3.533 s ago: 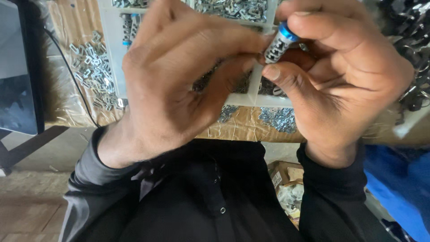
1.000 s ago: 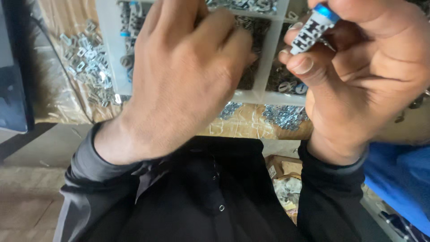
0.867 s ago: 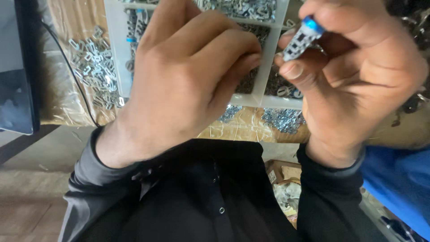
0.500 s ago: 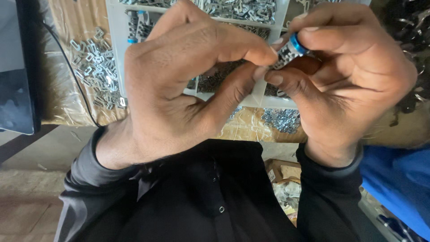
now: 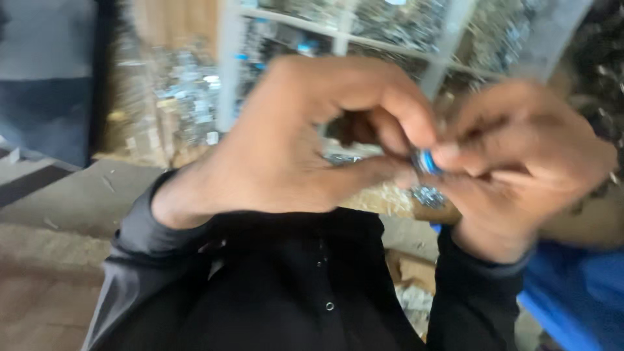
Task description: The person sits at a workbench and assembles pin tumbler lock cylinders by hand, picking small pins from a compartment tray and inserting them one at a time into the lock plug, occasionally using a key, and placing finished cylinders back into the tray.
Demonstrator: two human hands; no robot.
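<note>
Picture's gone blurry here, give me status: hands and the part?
Left hand and right hand pinched together on small blue-tipped metal part. Divided tray of metal pieces behind. Nothing between the hands.

**Dark shirt, long sleeves, bare hands**

The person wears a black shirt [image 5: 305, 286] with long sleeves. Small round buttons run down its front. The cuffs end at the wrists, just short of the left hand [image 5: 305, 143] and the right hand [image 5: 520, 169]. Both hands are bare, without gloves. The picture is blurred, so finer detail is lost.
</note>
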